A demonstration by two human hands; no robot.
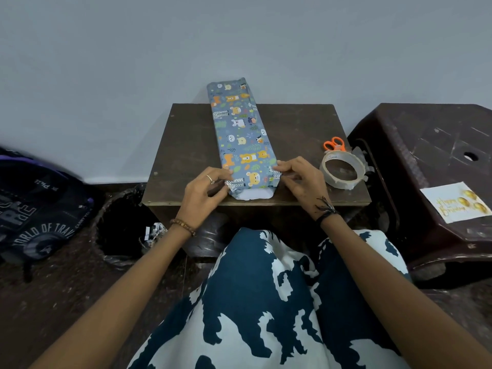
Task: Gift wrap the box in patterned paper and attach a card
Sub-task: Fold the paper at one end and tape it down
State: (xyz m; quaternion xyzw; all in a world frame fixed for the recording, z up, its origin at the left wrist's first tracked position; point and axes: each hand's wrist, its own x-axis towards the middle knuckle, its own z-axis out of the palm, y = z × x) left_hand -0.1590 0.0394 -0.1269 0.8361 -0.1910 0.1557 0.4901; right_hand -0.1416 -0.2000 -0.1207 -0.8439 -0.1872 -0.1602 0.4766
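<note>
A long box (239, 134) wrapped in blue paper with bear prints lies lengthwise on the small brown table (186, 145), its far end past the table's back edge. At its near end the paper is unfolded and white shows inside. My left hand (205, 190) pinches the paper at the near left corner. My right hand (298, 177) pinches the paper at the near right corner. A white card (455, 202) with gold "Happy Birthday" lettering and balloons lies on the dark plastic stool (436, 145) at the right.
A roll of clear tape (342, 169) and orange-handled scissors (334, 143) lie on the table's right side. A dark bin (119, 230) with paper scraps stands on the floor at the left, beside a dark backpack (40, 209). A grey wall is behind.
</note>
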